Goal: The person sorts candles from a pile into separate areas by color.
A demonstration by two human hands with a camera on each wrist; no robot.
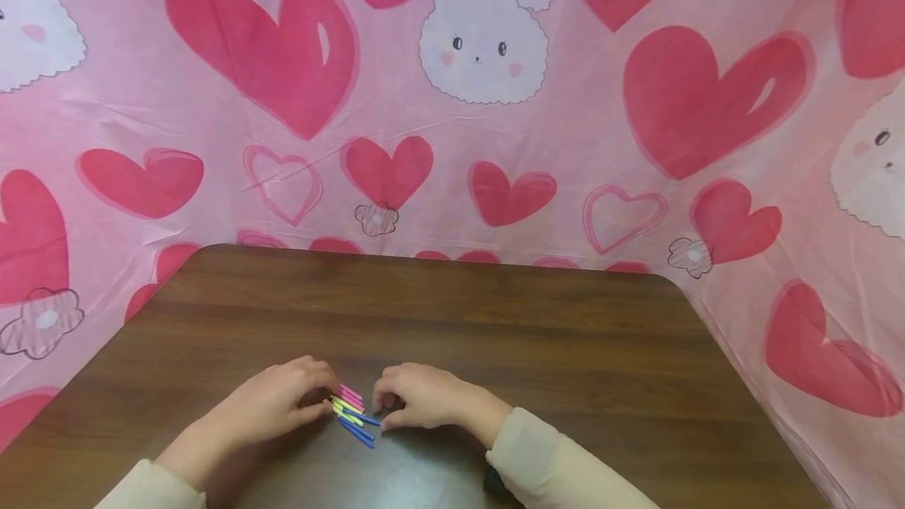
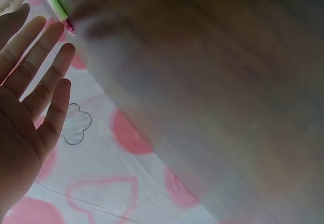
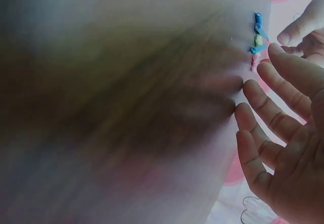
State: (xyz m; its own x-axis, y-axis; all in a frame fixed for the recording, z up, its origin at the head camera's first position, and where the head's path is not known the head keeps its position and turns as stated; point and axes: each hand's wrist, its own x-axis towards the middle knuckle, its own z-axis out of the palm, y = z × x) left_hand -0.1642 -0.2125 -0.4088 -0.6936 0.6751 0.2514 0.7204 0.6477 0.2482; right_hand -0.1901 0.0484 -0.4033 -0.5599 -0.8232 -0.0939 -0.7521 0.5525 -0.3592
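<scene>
A small pile of thin sticks lies on the table between the two hands: pink sticks [image 1: 349, 399] at the back, yellow sticks [image 1: 345, 413] in the middle and blue sticks [image 1: 357, 433] in front. One blue stick crosses over the yellow ones, its right end at my right thumb. My left hand [image 1: 279, 403] has its fingertips right at the left ends of the pile, with fingers loosely bent. On the other side my right hand [image 1: 427, 399] rests low by the table, thumb and forefinger apart. Both wrist views show spread, relaxed fingers beside the sticks.
The brown wooden table [image 1: 452, 320] has rounded far corners. A pink cloth [image 1: 403, 116] with hearts and rabbits hangs behind it and along both sides. Part of a dark object [image 1: 497, 482] shows under the right sleeve [image 1: 537, 446] near the front.
</scene>
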